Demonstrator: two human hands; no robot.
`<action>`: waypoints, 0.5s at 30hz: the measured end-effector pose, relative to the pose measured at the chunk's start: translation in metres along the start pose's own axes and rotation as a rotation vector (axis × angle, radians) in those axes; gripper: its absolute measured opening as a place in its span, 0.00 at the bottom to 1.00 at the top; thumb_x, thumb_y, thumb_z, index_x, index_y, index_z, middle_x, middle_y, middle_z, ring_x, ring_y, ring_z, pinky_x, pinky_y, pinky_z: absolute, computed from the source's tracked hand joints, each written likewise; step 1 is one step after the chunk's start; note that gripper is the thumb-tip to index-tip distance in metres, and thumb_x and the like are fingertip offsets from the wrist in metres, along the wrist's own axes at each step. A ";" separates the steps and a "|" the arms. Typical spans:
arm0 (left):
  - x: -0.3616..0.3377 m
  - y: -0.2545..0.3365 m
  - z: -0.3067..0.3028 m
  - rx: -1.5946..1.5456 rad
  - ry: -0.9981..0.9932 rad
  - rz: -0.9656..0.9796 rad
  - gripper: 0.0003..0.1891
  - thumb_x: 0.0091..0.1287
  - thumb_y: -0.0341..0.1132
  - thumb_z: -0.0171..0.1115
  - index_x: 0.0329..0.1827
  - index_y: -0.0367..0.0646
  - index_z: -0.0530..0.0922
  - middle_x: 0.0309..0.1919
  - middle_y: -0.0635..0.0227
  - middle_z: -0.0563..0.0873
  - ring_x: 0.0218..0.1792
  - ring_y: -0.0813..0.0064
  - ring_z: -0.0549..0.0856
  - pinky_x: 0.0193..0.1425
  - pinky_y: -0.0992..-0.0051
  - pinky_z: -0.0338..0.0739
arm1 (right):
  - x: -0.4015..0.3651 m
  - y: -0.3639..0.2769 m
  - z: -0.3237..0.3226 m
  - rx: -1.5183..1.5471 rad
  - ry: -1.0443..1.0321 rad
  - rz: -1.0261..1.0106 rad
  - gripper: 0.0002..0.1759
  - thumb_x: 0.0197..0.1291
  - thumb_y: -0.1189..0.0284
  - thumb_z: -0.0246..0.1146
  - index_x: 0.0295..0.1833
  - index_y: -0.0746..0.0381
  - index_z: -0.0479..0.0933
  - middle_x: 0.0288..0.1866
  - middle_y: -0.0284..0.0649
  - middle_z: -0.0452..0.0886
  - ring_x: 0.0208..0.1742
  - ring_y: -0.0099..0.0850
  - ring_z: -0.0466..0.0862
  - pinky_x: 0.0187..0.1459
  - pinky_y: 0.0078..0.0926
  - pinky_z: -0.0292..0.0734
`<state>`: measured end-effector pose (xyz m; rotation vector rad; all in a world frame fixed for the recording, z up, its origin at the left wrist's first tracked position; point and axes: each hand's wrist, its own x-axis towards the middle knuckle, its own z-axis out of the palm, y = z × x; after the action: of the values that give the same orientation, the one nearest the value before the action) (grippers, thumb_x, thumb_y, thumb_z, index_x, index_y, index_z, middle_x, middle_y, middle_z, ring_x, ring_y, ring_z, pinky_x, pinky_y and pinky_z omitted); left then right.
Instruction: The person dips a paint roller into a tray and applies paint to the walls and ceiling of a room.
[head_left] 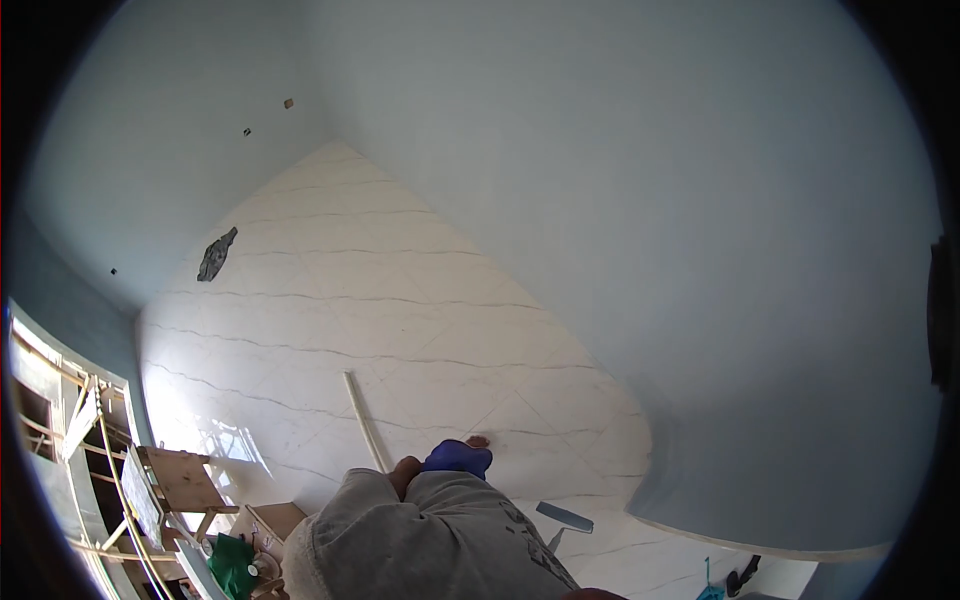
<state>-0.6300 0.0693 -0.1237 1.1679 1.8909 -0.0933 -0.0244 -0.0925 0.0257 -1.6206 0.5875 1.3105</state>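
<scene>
Below me is my own body in a grey shirt (430, 540) and blue shorts (458, 457), with one bare foot (478, 441) on the floor. A small part of my left hand and forearm (404, 476) shows between the sleeve and the shorts; its fingers are hidden. Close beside it, a long pale pole (364, 420) slants up across the tiles, its lower end covered by my sleeve. A sliver of my right arm (595, 594) shows at the bottom edge, its hand out of sight. Above it is a wide, grey flat-headed tool (565, 517) with a thin stem.
Pale blue walls (620, 180) border the veined white tile floor (330, 270). A crumpled dark sheet (216, 255) lies by the left wall. Wooden furniture (185, 480) and a green bag (232, 568) stand lower left near a bright window. A teal object (710, 592) is lower right.
</scene>
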 end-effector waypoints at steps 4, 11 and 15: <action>-0.055 -0.005 -0.043 -0.281 0.102 -0.277 0.18 0.57 0.46 0.67 0.36 0.38 0.88 0.39 0.50 0.89 0.46 0.53 0.87 0.50 0.60 0.79 | -0.020 -0.017 0.037 -0.001 -0.014 0.006 0.11 0.58 0.65 0.65 0.40 0.57 0.72 0.28 0.36 0.73 0.27 0.31 0.77 0.26 0.32 0.76; 0.000 -0.075 -0.074 0.138 0.027 -0.117 0.18 0.54 0.47 0.67 0.42 0.44 0.87 0.45 0.53 0.88 0.50 0.53 0.86 0.55 0.58 0.80 | 0.030 0.001 0.170 0.034 -0.052 0.090 0.11 0.59 0.64 0.64 0.41 0.56 0.72 0.30 0.35 0.73 0.28 0.30 0.78 0.27 0.31 0.77; 0.063 -0.141 -0.112 0.231 0.022 0.153 0.20 0.59 0.49 0.61 0.40 0.41 0.86 0.41 0.50 0.88 0.47 0.50 0.86 0.53 0.59 0.81 | 0.021 0.066 0.319 0.097 -0.116 0.137 0.11 0.60 0.64 0.64 0.41 0.56 0.72 0.30 0.35 0.73 0.29 0.30 0.78 0.28 0.31 0.78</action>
<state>-0.8182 0.0876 -0.1514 1.4709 1.8387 -0.2200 -0.2254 0.1611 -0.0146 -1.4361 0.6900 1.4441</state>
